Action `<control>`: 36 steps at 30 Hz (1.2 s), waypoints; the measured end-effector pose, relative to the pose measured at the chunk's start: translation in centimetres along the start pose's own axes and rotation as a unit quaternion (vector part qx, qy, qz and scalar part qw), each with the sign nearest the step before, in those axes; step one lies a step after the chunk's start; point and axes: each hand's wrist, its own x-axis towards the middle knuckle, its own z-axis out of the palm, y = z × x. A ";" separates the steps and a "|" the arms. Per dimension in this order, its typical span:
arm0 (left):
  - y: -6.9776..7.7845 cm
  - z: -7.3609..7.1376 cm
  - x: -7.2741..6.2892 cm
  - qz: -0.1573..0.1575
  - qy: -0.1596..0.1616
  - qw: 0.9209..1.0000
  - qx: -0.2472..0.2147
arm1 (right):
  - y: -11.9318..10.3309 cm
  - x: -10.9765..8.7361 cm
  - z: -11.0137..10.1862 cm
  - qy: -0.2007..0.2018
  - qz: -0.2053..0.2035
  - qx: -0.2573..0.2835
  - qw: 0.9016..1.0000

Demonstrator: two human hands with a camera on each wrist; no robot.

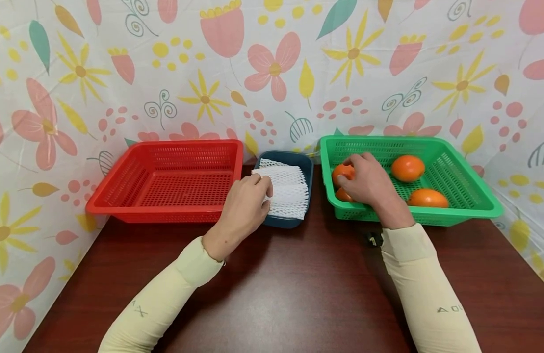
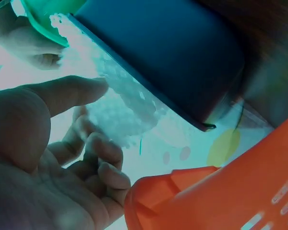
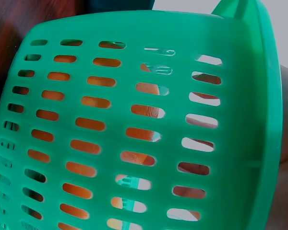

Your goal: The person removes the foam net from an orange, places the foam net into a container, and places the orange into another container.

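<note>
In the head view, my right hand [image 1: 368,180] is inside the green basket [image 1: 475,206], its fingers and thumb curled round an orange [image 1: 339,172] at the left end. Another orange [image 1: 344,195] lies just below, partly hidden by that hand. My left hand [image 1: 247,203] is at the left edge of white foam fruit nets [image 1: 285,184], stacked in a dark blue tub [image 1: 310,181]. In the left wrist view, the thumb [image 2: 81,93] lies across the nets, apart from the loosely curled fingers. The right wrist view shows mostly the basket's slotted wall, hiding the fingers.
A red slotted basket [image 1: 166,214] stands at the left with nothing seen inside. Two more oranges, one at the back [image 1: 407,168] and one in front [image 1: 428,198], lie in the green basket. A flower-patterned cloth [image 1: 272,113] hangs behind the dark wooden table [image 1: 298,294].
</note>
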 end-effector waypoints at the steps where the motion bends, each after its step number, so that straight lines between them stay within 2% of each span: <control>1: 0.0 0.0 0.0 0.000 -0.008 1.000 -0.006 | 0.0 0.0 0.0 0.000 0.000 0.000 1.000; 8: 0.1 0.0 -0.1 -0.011 -0.050 0.999 0.002 | -0.1 0.0 0.0 -0.002 -0.002 0.002 1.000; 14: 0.2 0.1 0.0 -0.028 -0.103 0.994 0.003 | -0.1 0.0 0.0 -0.001 -0.007 0.002 1.000; 18: 0.2 0.3 0.0 -0.031 -0.123 0.992 0.007 | 0.0 0.0 0.0 0.001 -0.011 0.004 1.000; 21: 0.1 0.5 -0.2 -0.024 -0.122 0.992 0.008 | 0.0 -0.1 0.0 0.001 -0.011 0.005 1.000; 28: -0.4 0.6 -0.3 0.017 -0.074 0.997 -0.007 | -0.1 0.0 0.0 -0.007 -0.007 0.001 1.000; 32: -0.4 0.7 -0.2 0.039 -0.075 0.996 0.007 | -0.2 -0.1 0.2 -0.006 -0.010 0.000 1.000; 36: -0.2 0.6 -0.2 0.039 -0.075 0.996 0.013 | -0.4 -0.2 0.3 0.003 -0.020 0.005 1.000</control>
